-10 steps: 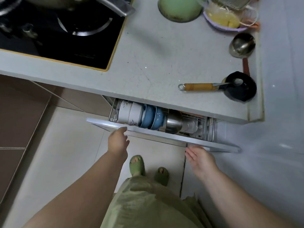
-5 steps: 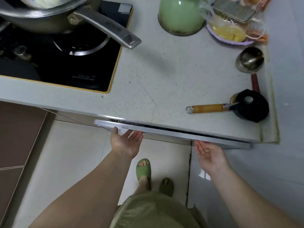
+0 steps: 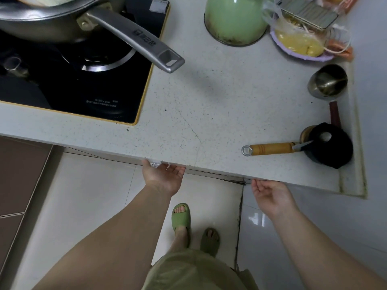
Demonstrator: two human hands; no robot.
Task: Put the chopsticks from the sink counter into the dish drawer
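Note:
The dish drawer (image 3: 213,175) sits pushed in under the counter; only a thin strip of its front edge shows below the counter lip. My left hand (image 3: 163,176) is flat against that front, palm forward, fingertips hidden under the lip. My right hand (image 3: 270,193) hangs just below the counter edge at the drawer's right end, fingers loosely curled, holding nothing. No chopsticks are in view.
The speckled white counter (image 3: 209,97) carries a black hob (image 3: 83,84) with a pan whose handle (image 3: 134,36) juts right, a green pot (image 3: 234,19), a steel cup (image 3: 327,82) and a yellow-handled tool (image 3: 272,148) in a black holder (image 3: 328,145). My feet in green slippers (image 3: 181,216) stand below.
The drawer went from open, showing bowls and dishes, to fully pushed in. Both hands followed its front toward the counter.

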